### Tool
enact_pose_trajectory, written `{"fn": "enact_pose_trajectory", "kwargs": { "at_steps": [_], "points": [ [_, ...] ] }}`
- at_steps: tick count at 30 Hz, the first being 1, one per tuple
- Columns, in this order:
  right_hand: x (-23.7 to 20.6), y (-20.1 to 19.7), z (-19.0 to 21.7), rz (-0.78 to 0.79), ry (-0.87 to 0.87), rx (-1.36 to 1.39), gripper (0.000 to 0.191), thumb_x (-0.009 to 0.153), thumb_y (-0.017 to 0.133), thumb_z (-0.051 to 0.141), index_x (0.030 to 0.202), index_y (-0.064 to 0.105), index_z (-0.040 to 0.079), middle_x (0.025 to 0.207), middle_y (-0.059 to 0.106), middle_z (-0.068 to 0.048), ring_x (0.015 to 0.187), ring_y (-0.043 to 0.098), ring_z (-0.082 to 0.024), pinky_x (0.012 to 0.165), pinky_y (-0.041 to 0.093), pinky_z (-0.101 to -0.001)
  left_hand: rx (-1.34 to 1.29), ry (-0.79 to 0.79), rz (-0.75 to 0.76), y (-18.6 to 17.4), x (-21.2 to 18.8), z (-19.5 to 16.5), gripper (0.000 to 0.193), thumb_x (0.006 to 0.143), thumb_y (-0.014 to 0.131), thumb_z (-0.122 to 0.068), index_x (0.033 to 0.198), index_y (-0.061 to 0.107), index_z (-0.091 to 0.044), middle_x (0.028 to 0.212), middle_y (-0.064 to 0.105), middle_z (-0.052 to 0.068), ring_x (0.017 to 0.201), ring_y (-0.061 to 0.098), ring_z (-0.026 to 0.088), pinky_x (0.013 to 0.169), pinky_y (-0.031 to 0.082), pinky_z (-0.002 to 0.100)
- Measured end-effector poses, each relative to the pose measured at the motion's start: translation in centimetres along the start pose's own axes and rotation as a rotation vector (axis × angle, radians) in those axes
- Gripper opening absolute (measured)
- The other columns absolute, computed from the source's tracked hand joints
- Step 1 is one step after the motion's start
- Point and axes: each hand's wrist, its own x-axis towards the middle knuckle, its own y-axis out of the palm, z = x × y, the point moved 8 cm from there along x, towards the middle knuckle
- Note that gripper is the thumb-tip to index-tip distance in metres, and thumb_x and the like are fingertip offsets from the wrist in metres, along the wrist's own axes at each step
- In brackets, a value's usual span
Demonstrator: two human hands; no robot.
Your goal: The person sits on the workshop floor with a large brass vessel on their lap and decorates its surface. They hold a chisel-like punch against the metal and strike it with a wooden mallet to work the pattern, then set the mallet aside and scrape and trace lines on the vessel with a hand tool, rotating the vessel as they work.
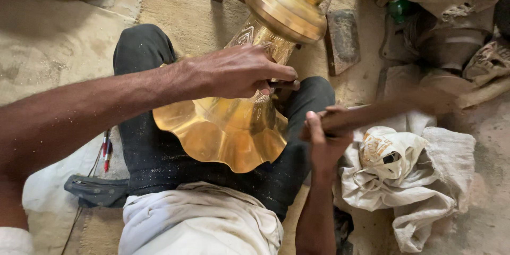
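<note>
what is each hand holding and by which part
The left hand pinches a small dark tool against the brass vase lying across the lap. The right hand grips a wooden mallet handle at its near end.

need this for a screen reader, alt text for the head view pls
A seated person's left hand presses a small tool against a fluted brass vessel lying across the lap, while the right hand holds a wooden mallet. Crumpled cloth lies beside.

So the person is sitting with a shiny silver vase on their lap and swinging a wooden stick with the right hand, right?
Not quite: the vase is golden brass, not silver, as the head view shows. The rest holds: it rests on the person's lap, the left hand presses a small tool against it, and the right hand grips a blurred wooden stick.
</note>
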Motion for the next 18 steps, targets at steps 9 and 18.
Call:
{"fn": "enact_pose_trajectory", "kwargs": {
  "at_steps": [9,18],
  "points": [
    [-0.4,1.1,2.9,0.075,-0.411,-0.766,0.028,0.085,0.076,-0.004,0.112,0.067,-0.003,0.084,0.066,-0.013,0.081,0.065,-0.015,0.072,0.054,-0.0332,-0.021,0.056,-0.076,-1.1,0.0,-1.1,0.047,0.087,0.072,-0.007,0.133,0.064,-0.013,0.064,0.070,0.012,0.055,0.067,0.021,0.048,0.055,0.041],
    [-0.7,0.8,2.7,0.007,-0.396,-0.660,0.023,0.087,0.076,-0.001,0.108,0.068,-0.002,0.088,0.068,-0.007,0.079,0.069,-0.013,0.074,0.055,-0.0298,-0.084,0.061,-0.047,-0.3,0.0,-0.2,0.043,0.097,0.063,-0.002,0.138,0.061,-0.014,0.073,0.071,0.010,0.047,0.063,0.021,0.037,0.052,0.037]
  ]
}}
